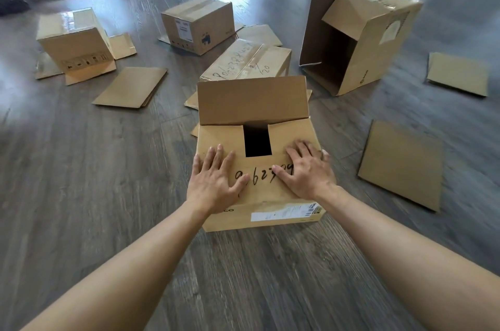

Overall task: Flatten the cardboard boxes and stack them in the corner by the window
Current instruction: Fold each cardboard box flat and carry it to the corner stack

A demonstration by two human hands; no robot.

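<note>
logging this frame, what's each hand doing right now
Left hand: open, fingers straight, pressing flat on the near box top flap.
Right hand: open, flat on the same flap, holding nothing.

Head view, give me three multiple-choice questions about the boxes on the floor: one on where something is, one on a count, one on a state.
1. Where do both hands lie?
A. on the near box
B. on the tall box
C. on the floor

2. How many boxes in view are not yet flat?
A. two
B. five
C. eight

3. How is the near box's far flap?
A. standing up
B. taped shut
C. torn off

Answers:
1 A: left hand and right hand press flat on the near box.
2 B: near box, written box, tall box, labelled box, left box.
3 A: far flap stands upright.
</note>
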